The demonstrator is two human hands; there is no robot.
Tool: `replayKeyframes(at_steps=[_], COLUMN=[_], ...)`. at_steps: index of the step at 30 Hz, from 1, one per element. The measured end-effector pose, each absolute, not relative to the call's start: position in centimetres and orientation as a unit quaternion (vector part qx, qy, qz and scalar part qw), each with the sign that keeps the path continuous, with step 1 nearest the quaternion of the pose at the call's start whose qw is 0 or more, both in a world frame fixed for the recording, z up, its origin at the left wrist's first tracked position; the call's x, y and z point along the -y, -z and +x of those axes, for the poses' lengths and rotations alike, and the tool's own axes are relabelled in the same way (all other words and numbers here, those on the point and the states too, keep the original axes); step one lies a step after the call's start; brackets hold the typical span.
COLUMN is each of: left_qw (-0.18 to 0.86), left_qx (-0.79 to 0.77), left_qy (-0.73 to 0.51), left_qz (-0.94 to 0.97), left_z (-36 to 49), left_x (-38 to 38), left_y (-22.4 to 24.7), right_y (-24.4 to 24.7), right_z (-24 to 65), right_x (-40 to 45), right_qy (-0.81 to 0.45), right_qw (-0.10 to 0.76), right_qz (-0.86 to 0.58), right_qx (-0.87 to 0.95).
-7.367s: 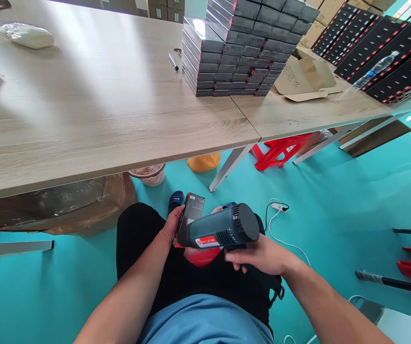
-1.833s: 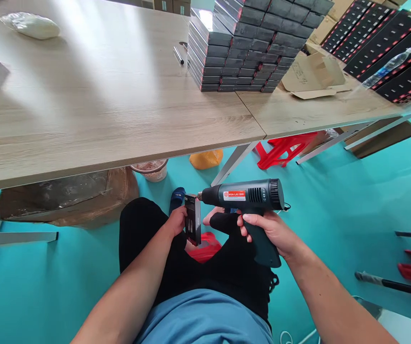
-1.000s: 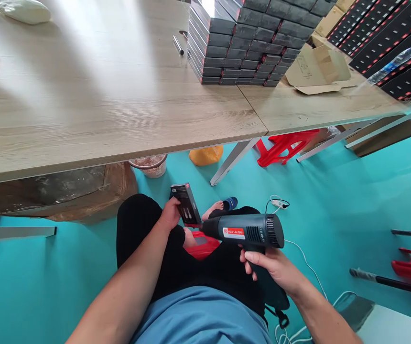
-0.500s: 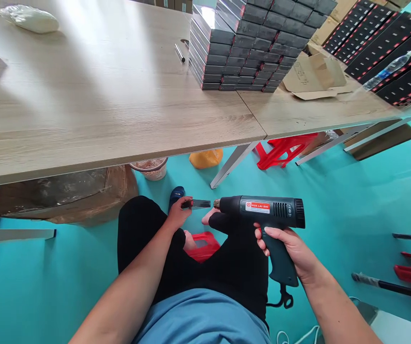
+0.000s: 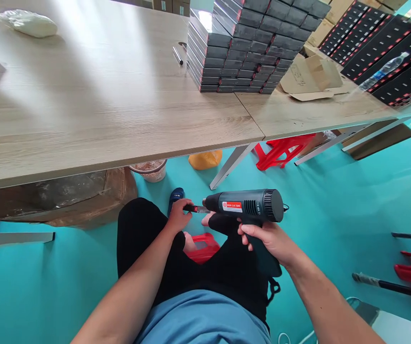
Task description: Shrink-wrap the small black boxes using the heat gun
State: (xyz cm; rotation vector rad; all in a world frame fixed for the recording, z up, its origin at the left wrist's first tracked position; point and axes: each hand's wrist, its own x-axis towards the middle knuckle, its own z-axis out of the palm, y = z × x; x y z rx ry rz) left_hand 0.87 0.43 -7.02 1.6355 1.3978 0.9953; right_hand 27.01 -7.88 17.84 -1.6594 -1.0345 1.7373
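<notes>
My right hand (image 5: 263,236) is wrapped round the handle of a dark heat gun (image 5: 243,204) with a red and white label. The gun lies level above my lap, nozzle to the left. In my closed left hand (image 5: 179,215) is a slim dark box (image 5: 193,209) with a red patch and a greyish, shiny end. The nozzle tip is close to that end; whether they touch, I cannot tell. My left fingers cover part of the box.
Shrink-wrapped dark boxes (image 5: 237,62) are stacked on the wooden table (image 5: 101,114), beside a pen (image 5: 177,56) and flattened cardboard (image 5: 313,79). Below are a large carton (image 5: 119,191), a waste bin (image 5: 153,173) and a red stool (image 5: 286,148). The gun's cord (image 5: 274,289) hangs down.
The heat gun has moved left in my right hand and turned slightly, bringing its nozzle to the box. My left hand has shifted a little and tilted the box.
</notes>
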Motion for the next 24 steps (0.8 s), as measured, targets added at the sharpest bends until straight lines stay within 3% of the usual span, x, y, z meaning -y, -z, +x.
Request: replayKeyframes(at_steps=[3,11,16,21,24], left_qw=[0.354,0.337,0.346,0.362,0.375], left_qx=[-0.554,-0.56,-0.57,-0.565,-0.571], left_qy=[-0.379,-0.36,-0.362,-0.373,-0.385], left_qz=[0.651,0.666,0.652,0.641,0.621], left_z=[0.8,1.0,0.9,0.9,0.9], left_x=[-0.4,-0.5,-0.5,-0.6,-0.6], left_y=[6.8,6.8,6.6,6.6,6.9], right_y=[-18.0,-18.0,-17.7,-17.8,-17.1], right_z=[27.0,26.1,26.6,26.3,26.6], right_x=[7.5,7.1,6.8,7.2,7.3], right_qy=[-0.659,-0.659,-0.601,-0.666,-0.624], right_qw=[0.219,0.221,0.248,0.251,0.285], right_qz=[-0.597,-0.586,-0.644,-0.587,-0.625], right_qx=[0.401,0.416,0.403,0.386,0.372])
